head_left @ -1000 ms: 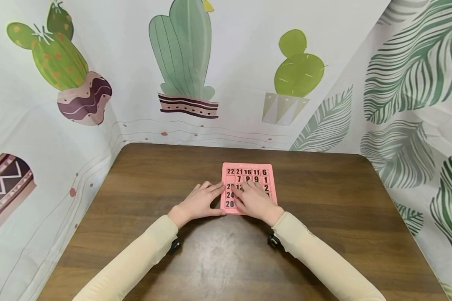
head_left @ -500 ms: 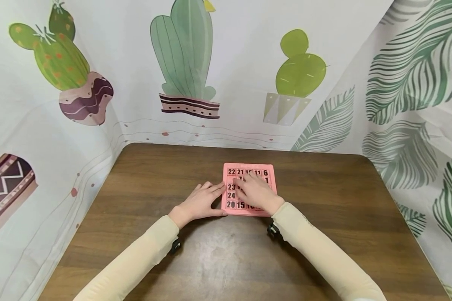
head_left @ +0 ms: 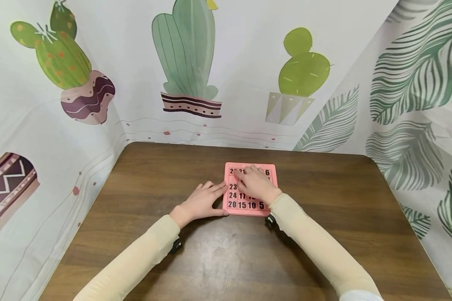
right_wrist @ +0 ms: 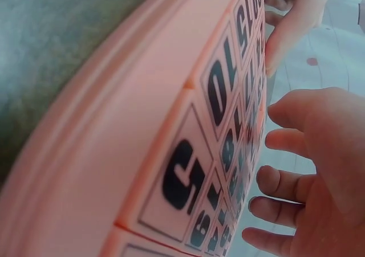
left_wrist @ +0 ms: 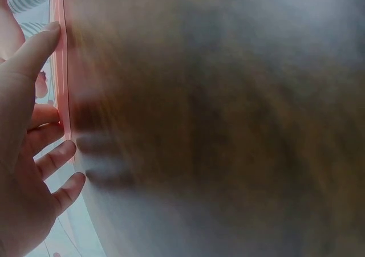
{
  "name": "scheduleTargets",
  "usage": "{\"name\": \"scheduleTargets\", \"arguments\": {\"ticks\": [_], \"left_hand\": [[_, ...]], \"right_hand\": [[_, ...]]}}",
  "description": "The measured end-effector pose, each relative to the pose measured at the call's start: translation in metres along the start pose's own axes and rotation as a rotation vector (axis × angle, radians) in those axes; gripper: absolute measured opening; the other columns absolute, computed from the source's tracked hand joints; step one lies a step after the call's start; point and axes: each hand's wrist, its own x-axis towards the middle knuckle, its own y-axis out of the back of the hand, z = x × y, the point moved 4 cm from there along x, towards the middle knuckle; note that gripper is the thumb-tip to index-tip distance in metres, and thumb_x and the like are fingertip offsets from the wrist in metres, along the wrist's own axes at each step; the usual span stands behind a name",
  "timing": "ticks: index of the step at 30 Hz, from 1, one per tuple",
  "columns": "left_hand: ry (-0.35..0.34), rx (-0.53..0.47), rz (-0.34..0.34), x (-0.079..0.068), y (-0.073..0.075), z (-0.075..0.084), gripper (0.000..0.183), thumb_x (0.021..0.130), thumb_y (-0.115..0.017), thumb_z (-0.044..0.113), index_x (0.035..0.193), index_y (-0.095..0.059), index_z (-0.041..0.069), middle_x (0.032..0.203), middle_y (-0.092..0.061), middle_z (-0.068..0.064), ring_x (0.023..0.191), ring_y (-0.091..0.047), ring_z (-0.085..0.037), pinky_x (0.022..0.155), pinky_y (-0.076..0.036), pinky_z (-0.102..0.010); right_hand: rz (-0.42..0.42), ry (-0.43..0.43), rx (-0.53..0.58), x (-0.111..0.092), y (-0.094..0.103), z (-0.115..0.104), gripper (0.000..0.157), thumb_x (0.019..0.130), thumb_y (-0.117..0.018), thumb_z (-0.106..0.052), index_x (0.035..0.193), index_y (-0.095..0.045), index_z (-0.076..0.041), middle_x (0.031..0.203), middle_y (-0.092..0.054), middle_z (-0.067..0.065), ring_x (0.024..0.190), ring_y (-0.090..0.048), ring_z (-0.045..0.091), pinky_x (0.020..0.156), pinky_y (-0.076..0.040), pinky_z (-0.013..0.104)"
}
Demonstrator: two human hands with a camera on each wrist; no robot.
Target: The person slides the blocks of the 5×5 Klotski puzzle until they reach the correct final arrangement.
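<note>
A pink sliding number puzzle [head_left: 251, 205] with black digits lies flat on the table. My left hand [head_left: 201, 200] lies along its left side, the thumb at the near left corner and fingertips at the edge; the left wrist view shows the thumb [left_wrist: 40, 49] against the puzzle's side. My right hand [head_left: 258, 184] is over the upper rows, its index fingertip near the top left tiles, hiding much of the top two rows. In the right wrist view, its fingers [right_wrist: 282, 180] are spread just over the tiles. A blank spot [head_left: 232, 179] shows at the left of the second row.
The brown wooden table [head_left: 218, 259] extends around the puzzle on all sides. White cloth with printed cacti [head_left: 188, 54] and leaves hangs behind it and along both sides. Dark wrist devices [head_left: 176, 246] sit under the sleeves.
My right hand has moved up the puzzle from the middle rows to the top rows, uncovering the lower tiles. My left hand stays at the left edge. The head view has shifted slightly.
</note>
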Motion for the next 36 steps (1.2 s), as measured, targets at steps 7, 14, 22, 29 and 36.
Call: {"name": "scheduleTargets", "arguments": {"ticks": [7, 14, 22, 29, 36], "left_hand": [[0.0, -0.007, -0.008, 0.001, -0.002, -0.001, 0.092, 0.089, -0.07, 0.067, 0.159, -0.045, 0.012, 0.165, -0.041, -0.004, 0.131, -0.047, -0.024, 0.103, -0.042, -0.05], [0.001, 0.002, -0.013, 0.001, -0.003, -0.002, 0.092, 0.09, -0.068, 0.069, 0.159, -0.045, 0.013, 0.166, -0.04, -0.004, 0.131, -0.047, -0.024, 0.102, -0.042, -0.049], [-0.002, 0.002, -0.007, 0.0, -0.004, -0.003, 0.092, 0.09, -0.068, 0.068, 0.159, -0.045, 0.013, 0.166, -0.04, -0.005, 0.131, -0.047, -0.025, 0.103, -0.043, -0.05], [0.0, 0.005, -0.011, 0.0, -0.004, -0.002, 0.091, 0.09, -0.068, 0.067, 0.159, -0.045, 0.013, 0.166, -0.039, -0.004, 0.132, -0.046, -0.025, 0.105, -0.042, -0.052], [-0.005, 0.001, -0.001, -0.001, -0.003, -0.001, 0.091, 0.09, -0.069, 0.066, 0.159, -0.046, 0.012, 0.165, -0.041, -0.004, 0.132, -0.047, -0.025, 0.108, -0.041, -0.056]], "right_hand": [[-0.016, -0.01, -0.016, 0.002, -0.003, 0.002, 0.046, 0.107, -0.055, -0.032, 0.151, -0.058, -0.019, 0.122, -0.065, 0.016, 0.108, -0.055, 0.03, 0.104, -0.045, 0.058], [-0.027, -0.027, 0.006, -0.002, -0.005, 0.0, 0.047, 0.107, -0.054, -0.034, 0.152, -0.057, -0.018, 0.14, -0.061, 0.021, 0.137, -0.051, 0.042, 0.116, -0.035, 0.063], [-0.057, -0.033, 0.012, -0.008, -0.006, -0.005, 0.049, 0.107, -0.055, -0.036, 0.153, -0.056, -0.018, 0.153, -0.052, 0.023, 0.147, -0.04, 0.044, 0.119, -0.031, 0.062], [-0.069, -0.019, -0.012, -0.013, -0.006, -0.009, 0.048, 0.108, -0.052, -0.033, 0.154, -0.055, -0.018, 0.152, -0.052, 0.025, 0.147, -0.039, 0.048, 0.118, -0.031, 0.064], [-0.069, -0.004, -0.047, -0.017, -0.006, -0.012, 0.049, 0.108, -0.052, -0.034, 0.154, -0.054, -0.018, 0.15, -0.054, 0.025, 0.144, -0.044, 0.046, 0.118, -0.033, 0.062]]}}
